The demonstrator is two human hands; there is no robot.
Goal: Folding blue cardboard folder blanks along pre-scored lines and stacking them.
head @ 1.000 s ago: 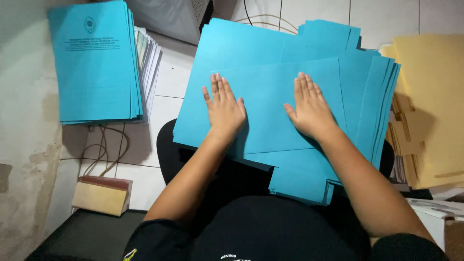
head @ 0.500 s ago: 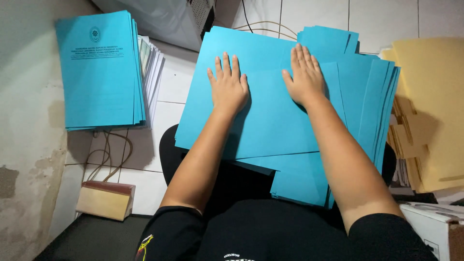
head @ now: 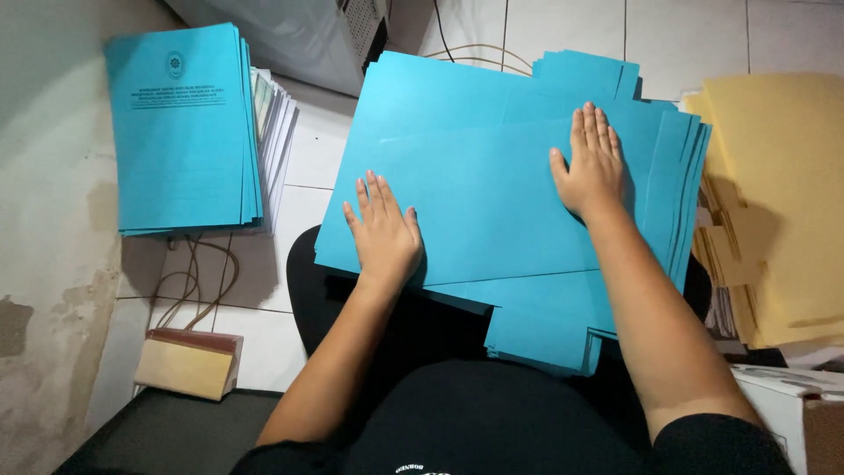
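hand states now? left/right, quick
Left hand: open, flat, palm down on the top blue sheet, gripping nothing.
Right hand: open, flat on the same sheet, gripping nothing.

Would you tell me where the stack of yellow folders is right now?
In the head view, the stack of yellow folders lies at the right edge, beside the blue sheets, just beyond the right hand.

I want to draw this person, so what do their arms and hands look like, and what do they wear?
Both arms are bare from the short black sleeves down. The left hand and right hand show no gloves, rings or watch.
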